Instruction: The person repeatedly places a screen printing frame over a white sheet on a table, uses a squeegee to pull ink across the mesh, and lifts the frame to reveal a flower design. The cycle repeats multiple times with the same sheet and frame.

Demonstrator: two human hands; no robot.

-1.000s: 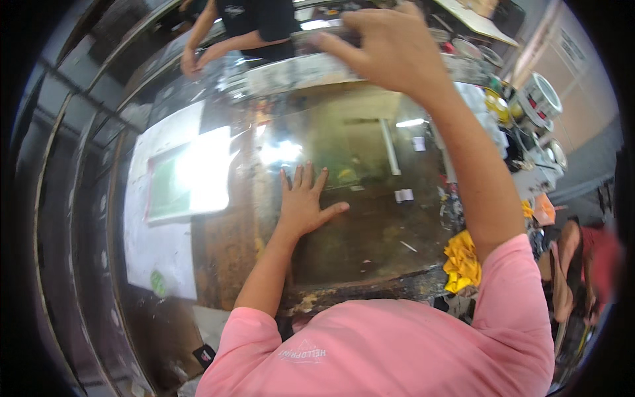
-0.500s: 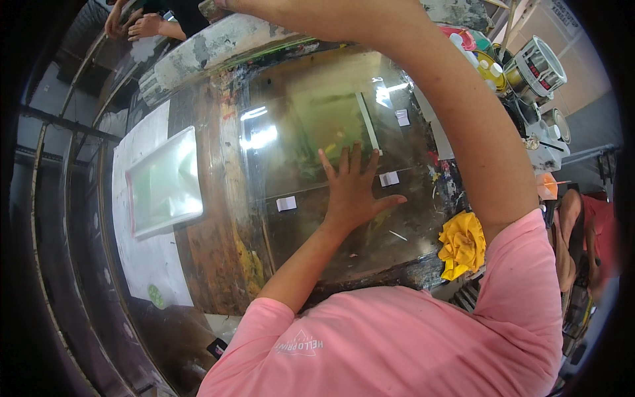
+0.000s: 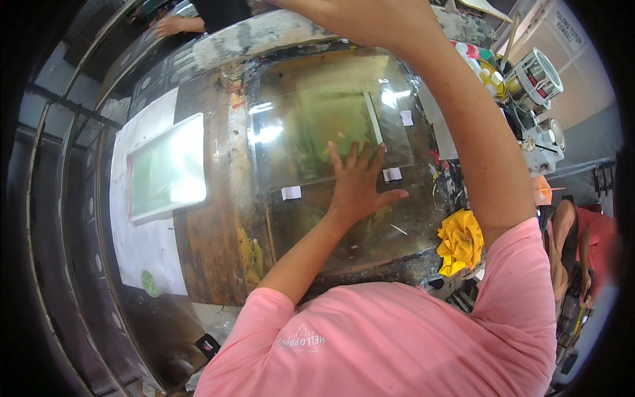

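Observation:
My left hand (image 3: 359, 182) lies flat with its fingers spread over a clear sheet (image 3: 397, 157) on the glassy work surface (image 3: 317, 235). Its fingertips reach the lower end of a thin white strip (image 3: 373, 118) beside a greenish rectangle (image 3: 334, 126). Small white tabs (image 3: 392, 175) sit around the sheet; one (image 3: 291, 193) is left of the hand. My right arm stretches across the far side, and part of my right hand (image 3: 314, 6) shows at the top edge. Its fingers are cut off by the picture, so what they touch is hidden.
A stack of clear glossy sheets (image 3: 169, 169) lies on white paper (image 3: 126, 245) at left, near a green round item (image 3: 149, 283). A yellow cloth (image 3: 460, 243) is at right. Cans (image 3: 534, 79) and bottles stand far right. A paint-stained beam (image 3: 264, 36) crosses the far side. Other people are nearby.
The view has shifted slightly. My right hand has moved up and right, mostly out of the picture. The pale stained beam sits farther up. My left hand stays flat on the sheet.

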